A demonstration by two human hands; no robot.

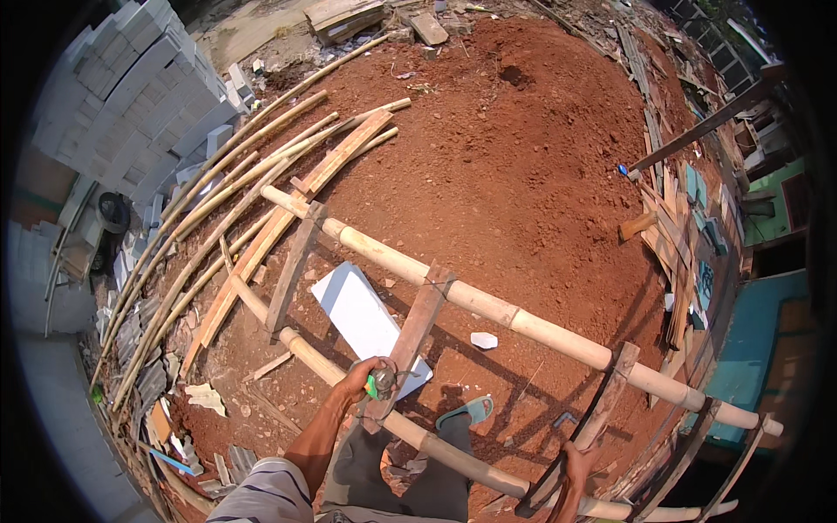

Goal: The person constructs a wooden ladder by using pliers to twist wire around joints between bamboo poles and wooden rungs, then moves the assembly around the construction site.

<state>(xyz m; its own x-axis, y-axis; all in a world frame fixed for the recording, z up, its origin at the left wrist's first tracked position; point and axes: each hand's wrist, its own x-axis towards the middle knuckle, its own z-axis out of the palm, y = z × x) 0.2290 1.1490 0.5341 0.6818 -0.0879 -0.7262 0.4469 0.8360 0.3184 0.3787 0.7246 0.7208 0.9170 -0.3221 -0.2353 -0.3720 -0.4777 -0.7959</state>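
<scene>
While the left hand (359,380) clamped a green-handled tool (378,383) against the wooden rung (411,336) just beyond it, the right hand (577,464) gripped a bamboo rail (453,458); fastening seemingly underway, demanding steady pressure.

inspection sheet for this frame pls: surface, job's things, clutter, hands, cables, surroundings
surface: red-brown bare earth, uneven, sunlit.
job's things: bamboo ladder frame lying on the ground, two long poles joined by flat wooden rungs; white board under it.
clutter: loose bamboo poles at left, wood offcuts at right, small white scraps, a green sandal.
hands: left hand grips a green-handled tool at a rung joint; right hand holds a dark curved bar against the near pole.
cables: nothing seen.
surroundings: stacked pale grey blocks upper left, teal wall at right.
</scene>
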